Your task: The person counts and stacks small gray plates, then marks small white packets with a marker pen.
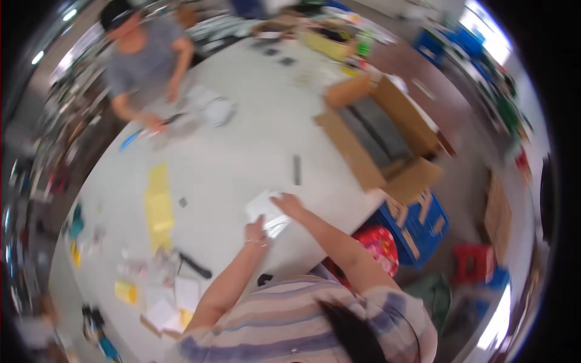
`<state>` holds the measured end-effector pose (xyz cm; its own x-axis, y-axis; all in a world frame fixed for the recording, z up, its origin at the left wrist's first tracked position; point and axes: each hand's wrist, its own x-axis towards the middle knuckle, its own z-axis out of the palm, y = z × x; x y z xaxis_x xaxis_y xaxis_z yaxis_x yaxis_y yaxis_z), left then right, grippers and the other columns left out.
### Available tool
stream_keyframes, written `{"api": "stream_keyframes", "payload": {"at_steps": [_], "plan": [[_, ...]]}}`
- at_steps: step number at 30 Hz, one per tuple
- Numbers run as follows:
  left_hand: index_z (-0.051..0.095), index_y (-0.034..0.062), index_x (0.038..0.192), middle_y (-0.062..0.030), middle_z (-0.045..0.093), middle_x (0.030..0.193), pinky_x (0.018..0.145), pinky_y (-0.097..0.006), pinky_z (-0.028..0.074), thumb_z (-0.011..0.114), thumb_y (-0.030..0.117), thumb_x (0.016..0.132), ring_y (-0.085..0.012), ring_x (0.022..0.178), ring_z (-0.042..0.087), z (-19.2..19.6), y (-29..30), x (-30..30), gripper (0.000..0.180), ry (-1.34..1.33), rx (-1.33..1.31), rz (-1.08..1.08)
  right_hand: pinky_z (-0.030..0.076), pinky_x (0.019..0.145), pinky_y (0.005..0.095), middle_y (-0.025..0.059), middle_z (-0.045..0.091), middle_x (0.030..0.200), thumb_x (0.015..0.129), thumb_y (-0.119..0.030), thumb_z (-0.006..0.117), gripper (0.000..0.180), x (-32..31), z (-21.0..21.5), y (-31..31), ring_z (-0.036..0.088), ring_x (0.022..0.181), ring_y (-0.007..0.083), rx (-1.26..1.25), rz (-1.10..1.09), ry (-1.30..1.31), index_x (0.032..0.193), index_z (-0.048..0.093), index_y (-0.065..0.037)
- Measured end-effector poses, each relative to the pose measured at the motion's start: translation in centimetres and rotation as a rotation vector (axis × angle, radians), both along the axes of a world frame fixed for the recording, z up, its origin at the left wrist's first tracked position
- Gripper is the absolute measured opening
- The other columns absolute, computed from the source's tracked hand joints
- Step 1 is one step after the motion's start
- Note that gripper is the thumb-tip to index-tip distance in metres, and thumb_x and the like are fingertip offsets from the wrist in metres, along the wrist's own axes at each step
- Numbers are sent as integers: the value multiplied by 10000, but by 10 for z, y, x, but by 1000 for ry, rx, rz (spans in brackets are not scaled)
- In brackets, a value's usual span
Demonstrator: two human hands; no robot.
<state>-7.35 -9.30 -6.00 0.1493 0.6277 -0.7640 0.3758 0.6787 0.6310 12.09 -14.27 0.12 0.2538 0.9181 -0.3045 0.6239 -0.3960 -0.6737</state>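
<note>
On the white table (242, 160) in front of me lies a thin white packet (261, 206) with a shiny, film-like lower part. My left hand (256, 231) is closed at its lower left edge, one finger reaching up over it. At its upper right edge, my right hand (289, 204) holds the packet between fingers and thumb. Blur hides the exact finger contact. A narrow dark grey strip (296, 170) lies just beyond my right hand. Off to the left is a small dark square piece (183, 202).
An open cardboard box (411, 115) with grey contents stands at the right edge, above a blue box (417, 230). To the left lie a long yellow strip (158, 206), a black-handled tool (195, 266) and papers (186, 293). Across the table, another person (145, 66) handles a blue item (130, 140).
</note>
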Motion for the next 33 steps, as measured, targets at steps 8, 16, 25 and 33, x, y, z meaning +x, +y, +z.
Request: {"api": "stream_keyframes", "payload": {"at_steps": [8,16,25,33], "plan": [[496,-102,1211,-292,554,1189,926,-420,454,748,472,669,-397,1108,555,-21,-20,37,829,7,45,251,462,683,404,238,638,804,830,-503,592,564,-6,-10,-15,624,769,331,212,-222,144,926,623,52],[486,-121,1179,-271,578,1141,816,-432,503,778,374,672,-371,998,610,31,-18,25,767,-51,11,349,428,612,315,89,577,692,849,-432,622,470,-5,-16,-5,509,666,145,88,-152,167,866,609,37],[459,-66,1233,-209,546,1165,693,-465,510,731,290,752,-343,924,612,41,-12,21,657,-254,-235,411,437,668,254,35,605,801,902,-337,589,356,-3,-11,-7,517,740,97,-5,-198,355,964,626,11],[503,-20,1236,-203,521,1235,922,-468,418,591,548,791,-353,1144,486,4,36,-35,727,50,106,-17,473,811,328,128,595,1066,887,-108,525,271,38,16,23,588,887,233,346,-217,-18,1137,626,-96]]}}
